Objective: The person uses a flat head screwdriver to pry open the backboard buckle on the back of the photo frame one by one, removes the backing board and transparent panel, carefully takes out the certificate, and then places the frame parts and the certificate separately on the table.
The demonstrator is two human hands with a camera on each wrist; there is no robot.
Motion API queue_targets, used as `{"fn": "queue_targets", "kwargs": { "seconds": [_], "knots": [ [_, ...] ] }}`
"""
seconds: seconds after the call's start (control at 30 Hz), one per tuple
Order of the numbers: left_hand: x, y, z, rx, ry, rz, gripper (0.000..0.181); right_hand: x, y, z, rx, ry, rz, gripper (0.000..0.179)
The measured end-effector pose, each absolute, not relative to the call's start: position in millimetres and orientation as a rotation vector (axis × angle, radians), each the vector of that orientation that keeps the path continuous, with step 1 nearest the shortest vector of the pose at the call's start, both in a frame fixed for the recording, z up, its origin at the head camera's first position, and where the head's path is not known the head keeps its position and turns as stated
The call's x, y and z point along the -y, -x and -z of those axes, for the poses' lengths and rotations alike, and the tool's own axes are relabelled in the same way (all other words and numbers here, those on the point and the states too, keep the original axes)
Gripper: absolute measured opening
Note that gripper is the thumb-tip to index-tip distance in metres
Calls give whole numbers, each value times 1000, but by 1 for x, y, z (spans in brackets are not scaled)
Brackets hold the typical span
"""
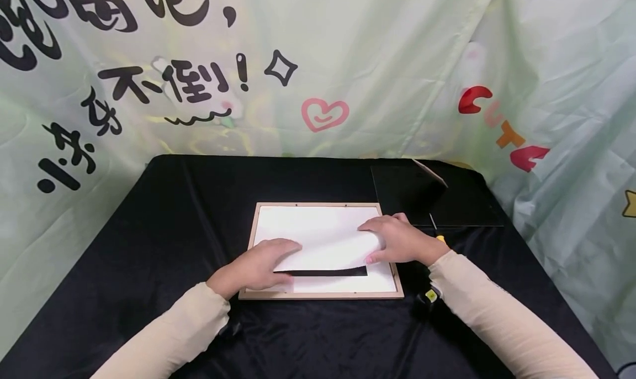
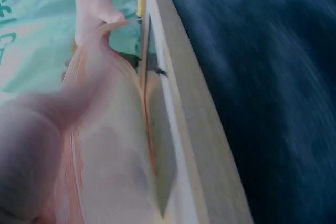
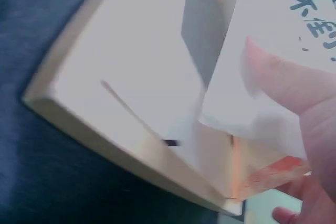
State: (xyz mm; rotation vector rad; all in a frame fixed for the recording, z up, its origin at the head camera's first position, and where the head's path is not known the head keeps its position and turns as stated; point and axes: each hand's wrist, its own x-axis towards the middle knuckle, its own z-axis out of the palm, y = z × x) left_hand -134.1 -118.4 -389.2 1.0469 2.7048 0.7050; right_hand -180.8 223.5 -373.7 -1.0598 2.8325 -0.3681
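A shallow light-wood frame (image 1: 323,296) lies on the black cloth with a white surface inside it. Over it a white sheet (image 1: 318,241) is held, its near edge raised and a dark strip (image 1: 323,272) showing below. My left hand (image 1: 260,263) grips the sheet's left end. At the right end my right hand (image 1: 399,238) pinches it; in the right wrist view the thumb lies on top and other fingers are underneath. Orange-red patches show beneath the sheet (image 3: 231,98) there. The left wrist view is blurred, with the sheet (image 2: 113,171) beside the frame's rail (image 2: 194,119).
A flat black panel (image 1: 402,196) lies at the back right, with a thin piece (image 1: 431,173) standing tilted on it. A yellow-handled tool (image 1: 441,238) is partly hidden behind my right wrist. A black and yellow object (image 1: 430,296) sits by my right sleeve. Printed cloth (image 1: 377,53) hangs behind the table.
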Motion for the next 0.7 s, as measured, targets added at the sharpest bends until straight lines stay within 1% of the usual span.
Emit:
{"fn": "queue_targets", "kwargs": {
  "seconds": [0.07,0.1,0.13,0.33,0.5,0.53,0.67,0.7],
  "knots": [
    [116,132,386,-2805,-1125,-681,39,-222,179,368,-2793,1056,332,72],
    [115,131,385,-2852,-1146,-672,30,-220,177,365,-2770,1063,318,73],
    [114,131,384,-2886,-1150,-675,26,-218,174,361,-2749,1079,307,73],
    [107,128,378,-3023,-1112,-625,17,-189,154,342,-2719,1296,321,68],
    [101,129,362,-3181,-1083,-583,15,-154,142,326,-2845,1392,202,63],
    [101,129,359,-3217,-1094,-584,15,-148,141,325,-2877,1405,165,61],
    [102,130,352,-3328,-1207,-677,16,-137,141,326,-3021,1487,78,25],
    [103,130,351,-3343,-1243,-710,17,-137,143,326,-3060,1502,72,19]
  ]
}}
